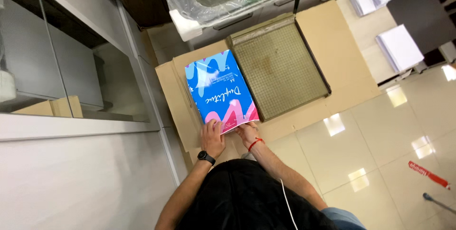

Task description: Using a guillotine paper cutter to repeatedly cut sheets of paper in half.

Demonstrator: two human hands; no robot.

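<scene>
Down on the floor, we are holding the near end of a blue and pink paper pack (220, 91) with both hands. Our left hand (212, 137), with a black watch (206, 157) on its wrist, is gripping the pack's near left corner, and our right hand (248, 133), wearing a red wrist string (255, 142), is gripping its near right corner. The pack is lying on flattened cardboard (332, 44), just beside a paper cutter (278, 66) with a gridded board. White paper stacks (399, 47) are sitting well apart.

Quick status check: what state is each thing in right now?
Paper ream: wrapped, lying flat on cardboard sheet.
Paper cutter: blade arm raised, bed bare.
Left hand: gripping the ream's near end.
Right hand: at the ream's near edge.
White paper stacks: on floor, untouched.
</scene>
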